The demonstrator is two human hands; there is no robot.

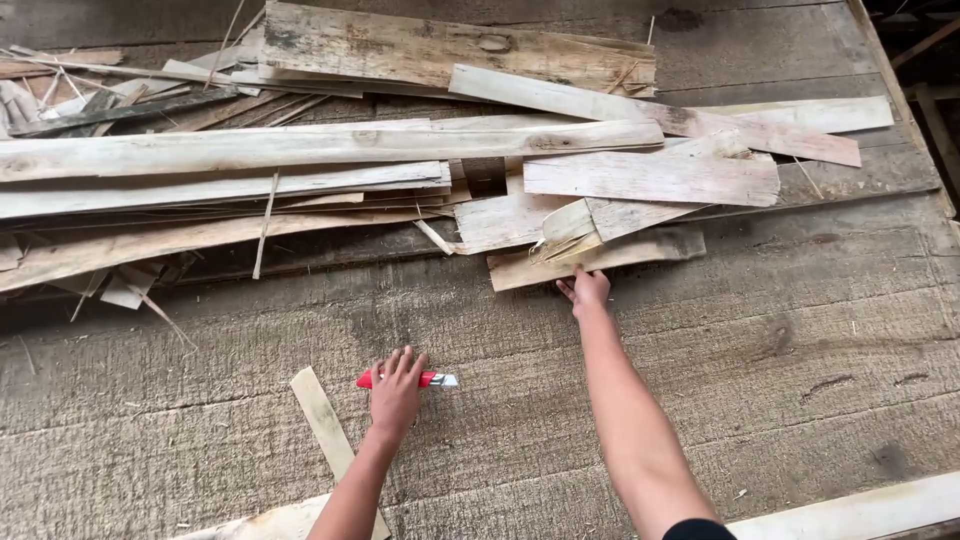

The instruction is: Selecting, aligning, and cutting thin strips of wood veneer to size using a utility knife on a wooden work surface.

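My left hand (396,388) rests flat on a red-handled utility knife (440,380) that lies on the grey wooden platform (780,340); the knife's pale blade end sticks out to the right of the fingers. My right hand (585,290) reaches forward, its fingertips touching the near edge of a short pale wood board (650,250) at the front of the scrap pile. Whether the fingers grip the board I cannot tell.
A heap of long thin wood strips and boards (300,150) covers the far half of the platform. One narrow strip (325,420) lies beside my left forearm. A pale plank (860,510) runs along the near right edge.
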